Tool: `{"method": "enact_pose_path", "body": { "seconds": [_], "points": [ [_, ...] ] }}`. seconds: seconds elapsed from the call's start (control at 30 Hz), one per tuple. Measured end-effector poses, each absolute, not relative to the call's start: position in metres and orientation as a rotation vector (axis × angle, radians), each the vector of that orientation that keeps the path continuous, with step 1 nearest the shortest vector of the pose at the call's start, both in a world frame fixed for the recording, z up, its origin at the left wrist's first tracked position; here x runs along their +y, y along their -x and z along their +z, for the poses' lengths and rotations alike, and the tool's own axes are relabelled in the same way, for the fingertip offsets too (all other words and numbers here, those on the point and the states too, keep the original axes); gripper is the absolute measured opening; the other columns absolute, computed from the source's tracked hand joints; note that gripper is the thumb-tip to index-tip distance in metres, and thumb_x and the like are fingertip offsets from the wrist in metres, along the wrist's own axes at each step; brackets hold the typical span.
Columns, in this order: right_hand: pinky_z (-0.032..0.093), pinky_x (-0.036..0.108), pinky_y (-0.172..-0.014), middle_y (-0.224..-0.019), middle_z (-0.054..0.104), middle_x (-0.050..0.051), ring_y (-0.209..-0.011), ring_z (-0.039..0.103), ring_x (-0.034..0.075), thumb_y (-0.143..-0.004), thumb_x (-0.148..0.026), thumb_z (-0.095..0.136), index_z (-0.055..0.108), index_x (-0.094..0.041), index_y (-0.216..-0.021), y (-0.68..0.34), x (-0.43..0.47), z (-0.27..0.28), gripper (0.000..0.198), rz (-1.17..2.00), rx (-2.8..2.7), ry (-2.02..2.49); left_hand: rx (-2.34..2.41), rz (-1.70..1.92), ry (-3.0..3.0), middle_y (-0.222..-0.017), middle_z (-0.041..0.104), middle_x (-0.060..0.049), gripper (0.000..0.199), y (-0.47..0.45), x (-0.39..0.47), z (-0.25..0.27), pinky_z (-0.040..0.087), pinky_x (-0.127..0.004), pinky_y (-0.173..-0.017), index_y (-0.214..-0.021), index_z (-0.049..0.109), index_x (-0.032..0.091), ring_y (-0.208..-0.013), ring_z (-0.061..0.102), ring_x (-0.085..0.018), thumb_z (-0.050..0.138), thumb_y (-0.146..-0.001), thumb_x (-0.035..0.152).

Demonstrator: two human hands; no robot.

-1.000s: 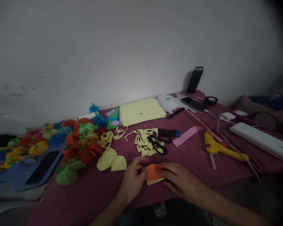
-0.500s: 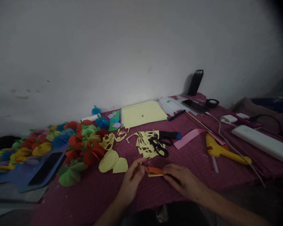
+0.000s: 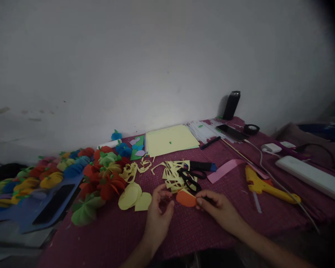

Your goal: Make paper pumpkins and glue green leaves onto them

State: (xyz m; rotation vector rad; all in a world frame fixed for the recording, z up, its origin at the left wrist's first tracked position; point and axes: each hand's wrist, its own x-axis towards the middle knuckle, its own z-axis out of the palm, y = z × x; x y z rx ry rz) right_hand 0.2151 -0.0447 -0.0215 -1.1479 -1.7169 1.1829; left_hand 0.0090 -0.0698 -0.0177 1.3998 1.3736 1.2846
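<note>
My right hand (image 3: pixel 219 208) pinches the right edge of a rounded orange paper piece (image 3: pixel 185 199), with a sliver of pale yellow paper showing along its upper edge. To the left of that piece is my left hand (image 3: pixel 159 214), its thumb and fingers apart and nothing between them. Black-handled scissors (image 3: pixel 190 179) lie just beyond the piece, on curly yellow paper scraps (image 3: pixel 171 173). Round yellow paper cutouts (image 3: pixel 130 196) rest on the cloth left of my left hand.
Colourful paper pumpkins (image 3: pixel 108 180) crowd the left side. Yellow sheets (image 3: pixel 171 139) lie at the back. On the right are a pink strip (image 3: pixel 226 170), a yellow glue gun (image 3: pixel 264 186), a phone (image 3: pixel 231 132) with a white cable and a white power strip (image 3: pixel 309 176). A black can (image 3: pixel 231 105) stands by the wall.
My left hand has come off the paper and opened. The orange piece, earlier tilted nearly edge-on between both hands, now faces me in my right hand. The view has tipped slightly upward.
</note>
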Motion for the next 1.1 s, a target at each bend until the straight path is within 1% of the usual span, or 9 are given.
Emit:
{"method": "enact_pose_path", "body": {
  "seconds": [0.27,0.4,0.47,0.53,0.6,0.7,0.87,1.0,1.1],
  "points": [
    [0.043,0.025,-0.062,-0.069,0.063,0.000,-0.067,0.057,0.015,-0.085,-0.041,0.052,0.064,-0.018,-0.083,-0.210,-0.033,-0.014,0.026,1.219,-1.631,1.091,1.188,1.130,-1.113,-0.097,0.059,-0.005,0.038,-0.023,-0.072,-0.009,0.048,-0.027,-0.067,-0.115,0.047,0.019,-0.083,0.059,-0.015,0.055,-0.081,0.032],
    [0.043,0.025,-0.061,-0.068,0.063,0.000,-0.065,0.056,0.015,-0.085,-0.043,0.051,0.064,-0.017,-0.081,-0.208,-0.030,-0.014,0.028,1.216,-1.635,1.079,1.268,1.285,-1.231,-0.102,0.060,-0.006,0.039,-0.023,-0.066,-0.006,0.049,-0.029,-0.072,-0.114,0.046,0.021,-0.086,0.060,-0.016,0.059,-0.078,0.029],
    [0.043,0.025,-0.061,-0.068,0.063,0.000,-0.066,0.056,0.015,-0.085,-0.042,0.051,0.063,-0.018,-0.080,-0.207,-0.030,-0.014,0.028,1.185,-1.650,1.098,1.364,1.334,-1.407,-0.101,0.060,-0.006,0.032,-0.021,-0.064,-0.006,0.048,-0.030,-0.075,-0.110,0.049,0.021,-0.087,0.059,-0.016,0.058,-0.079,0.024],
    [0.043,0.026,-0.062,-0.069,0.063,0.000,-0.067,0.056,0.016,-0.085,-0.041,0.050,0.063,-0.019,-0.080,-0.207,-0.030,-0.014,0.027,1.157,-1.667,1.109,1.421,1.316,-1.612,-0.100,0.061,-0.005,0.025,-0.018,-0.064,-0.005,0.048,-0.030,-0.074,-0.106,0.054,0.022,-0.087,0.059,-0.016,0.055,-0.081,0.020],
    [0.043,0.025,-0.062,-0.069,0.063,0.000,-0.067,0.056,0.016,-0.085,-0.040,0.050,0.064,-0.019,-0.080,-0.206,-0.030,-0.015,0.026,1.144,-1.678,1.115,1.435,1.301,-1.777,-0.100,0.061,-0.004,0.022,-0.017,-0.066,-0.005,0.048,-0.030,-0.075,-0.101,0.057,0.022,-0.089,0.058,-0.017,0.054,-0.081,0.016],
    [0.042,0.025,-0.062,-0.069,0.062,0.000,-0.067,0.056,0.015,-0.086,-0.039,0.050,0.063,-0.019,-0.079,-0.206,-0.030,-0.017,0.025,1.143,-1.675,1.122,1.471,1.320,-1.930,-0.100,0.061,-0.003,0.020,-0.015,-0.069,-0.008,0.048,-0.031,-0.080,-0.098,0.059,0.023,-0.094,0.058,-0.017,0.053,-0.082,0.015],
    [0.042,0.025,-0.061,-0.068,0.062,0.000,-0.066,0.056,0.015,-0.086,-0.041,0.049,0.063,-0.018,-0.080,-0.206,-0.028,-0.021,0.027,1.181,-1.646,1.115,1.510,1.351,-2.108,-0.103,0.062,-0.004,0.028,-0.014,-0.072,-0.013,0.048,-0.033,-0.085,-0.110,0.054,0.024,-0.096,0.058,-0.017,0.053,-0.084,0.015],
    [0.042,0.025,-0.060,-0.067,0.063,0.000,-0.065,0.056,0.015,-0.085,-0.041,0.051,0.063,-0.018,-0.082,-0.205,-0.028,-0.025,0.026,1.204,-1.621,1.110,1.562,1.278,-2.187,-0.110,0.060,-0.007,0.038,-0.013,-0.071,-0.012,0.049,-0.034,-0.087,-0.122,0.047,0.023,-0.101,0.056,-0.018,0.051,-0.085,0.015],
    [0.042,0.024,-0.060,-0.067,0.063,0.000,-0.065,0.056,0.015,-0.086,-0.040,0.050,0.063,-0.018,-0.082,-0.205,-0.027,-0.027,0.026,1.179,-1.648,1.110,1.566,1.193,-2.276,-0.110,0.058,-0.008,0.041,-0.012,-0.071,-0.013,0.049,-0.034,-0.087,-0.126,0.046,0.024,-0.101,0.056,-0.019,0.050,-0.086,0.015]
  ]
}}
